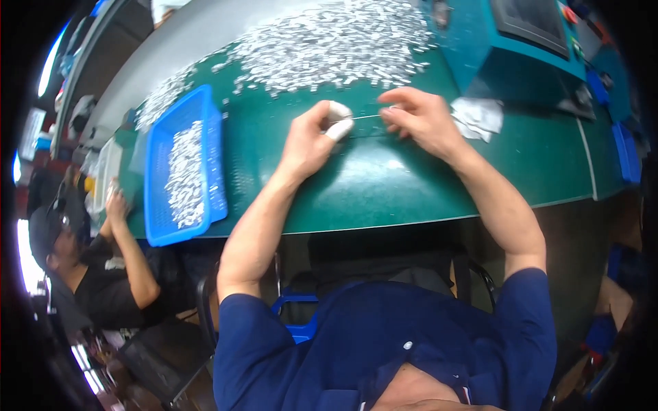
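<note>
My left hand (pixel 312 140) is closed in a pinch, with white coverings on the thumb and forefinger. From those fingertips a thin, straight, silvery wire-like rod (pixel 367 117) runs level across to my right hand (pixel 426 122). The right thumb and fingers are bent round its other end, where a small pale spot shows; the exact grip there is partly hidden. Both hands are above the green tabletop (pixel 370 185). Whatever else the left fingertips pinch is too small to make out.
Many small silvery metal pieces (pixel 329 48) are heaped at the back. A blue basket (pixel 152 185) at left holds more. A crumpled white cloth (pixel 478 116) lies right of my right hand. A teal machine (pixel 473 48) stands back right. Another person (pixel 110 274) works at left.
</note>
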Demonstrator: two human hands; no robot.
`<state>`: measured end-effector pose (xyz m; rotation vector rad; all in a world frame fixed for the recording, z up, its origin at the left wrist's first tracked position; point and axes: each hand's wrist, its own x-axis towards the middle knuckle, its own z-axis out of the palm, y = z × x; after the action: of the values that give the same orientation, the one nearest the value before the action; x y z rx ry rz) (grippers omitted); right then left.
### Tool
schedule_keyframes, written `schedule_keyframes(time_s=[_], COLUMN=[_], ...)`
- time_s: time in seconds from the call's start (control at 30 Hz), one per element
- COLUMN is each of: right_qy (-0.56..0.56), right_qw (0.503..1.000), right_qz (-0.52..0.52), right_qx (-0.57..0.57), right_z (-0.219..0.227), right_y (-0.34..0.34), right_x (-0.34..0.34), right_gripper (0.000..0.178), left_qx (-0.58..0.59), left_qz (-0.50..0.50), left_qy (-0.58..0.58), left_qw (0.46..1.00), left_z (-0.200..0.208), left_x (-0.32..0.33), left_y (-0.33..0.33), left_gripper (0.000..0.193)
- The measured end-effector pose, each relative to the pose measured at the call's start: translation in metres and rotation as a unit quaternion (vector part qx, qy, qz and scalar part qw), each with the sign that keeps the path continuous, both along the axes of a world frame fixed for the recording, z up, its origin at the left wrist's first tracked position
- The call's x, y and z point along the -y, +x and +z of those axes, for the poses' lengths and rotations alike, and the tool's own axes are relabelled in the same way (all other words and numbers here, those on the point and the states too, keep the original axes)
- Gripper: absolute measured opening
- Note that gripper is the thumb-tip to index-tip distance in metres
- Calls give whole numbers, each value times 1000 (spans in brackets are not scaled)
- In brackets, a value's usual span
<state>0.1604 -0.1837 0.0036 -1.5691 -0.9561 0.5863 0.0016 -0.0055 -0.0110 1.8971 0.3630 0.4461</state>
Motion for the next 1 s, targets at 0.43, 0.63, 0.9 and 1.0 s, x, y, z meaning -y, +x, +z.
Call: schedule_keyframes(time_s=[0.43, 0.63, 0.9, 1.0], right_qy=[-17, -114, 148, 52], right_qw=[997, 990, 911, 967], right_qz=[-26, 30, 7, 7], right_qx=[75, -78, 384, 248], right_z=[9, 0, 1, -11], right_y=[-4, 11, 8, 12], right_x=[8, 17, 1, 2], right_gripper=[16, 18, 16, 16], left_qx=[8, 63, -20, -11], left_qz=[-11, -38, -12, -2], left_qy=[34, 28, -51, -48], left_qw=[999, 997, 998, 999], left_z=[14, 4, 5, 8], left_x=[4, 3, -10, -4], left_y=[-4, -2, -2, 0], left_gripper=[19, 17, 18, 17])
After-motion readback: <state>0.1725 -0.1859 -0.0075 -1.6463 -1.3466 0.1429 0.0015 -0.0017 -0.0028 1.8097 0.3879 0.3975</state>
